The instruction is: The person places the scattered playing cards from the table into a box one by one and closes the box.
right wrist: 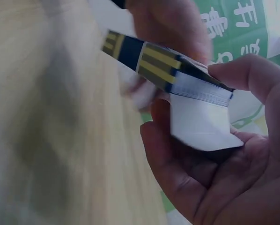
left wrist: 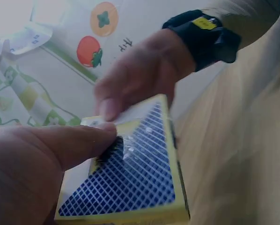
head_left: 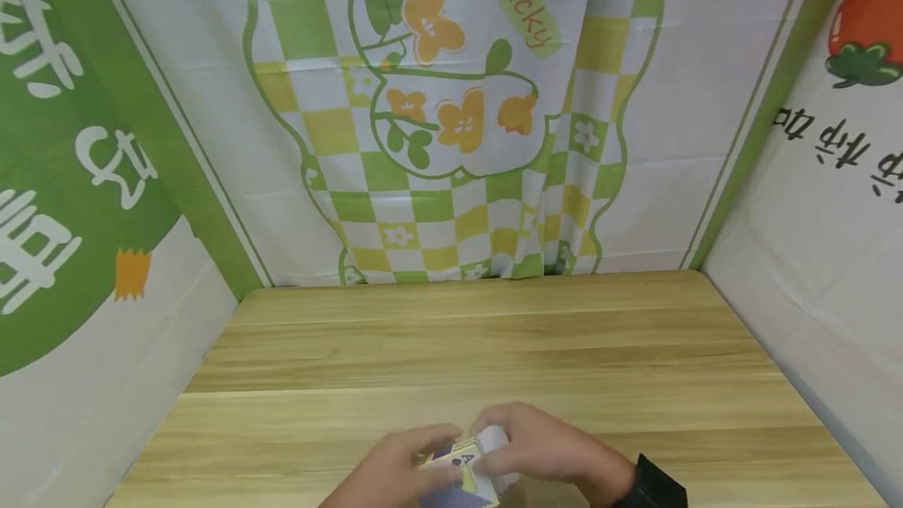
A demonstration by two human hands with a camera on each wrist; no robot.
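Observation:
A playing card box (head_left: 458, 495), printed with an ace and a dark blue lattice, is held low over the near side of the table. My left hand (head_left: 398, 470) grips its body, the thumb (left wrist: 81, 143) lying across the printed face. At the other end my right hand (head_left: 543, 441) has its thumb (right wrist: 245, 72) on the box's edge and its fingers curled beneath. The right wrist view shows that end opened, with a white flap (right wrist: 201, 122) hanging over the right fingers. A pale layered band (right wrist: 201, 89), like card edges, shows in the mouth.
The wooden table (head_left: 480, 351) spreads out beyond the hands. A printed curtain (head_left: 451, 234) hangs along its far edge, and printed cloth walls (head_left: 790, 257) stand at both sides. A black band (head_left: 652, 484) is worn on the right wrist.

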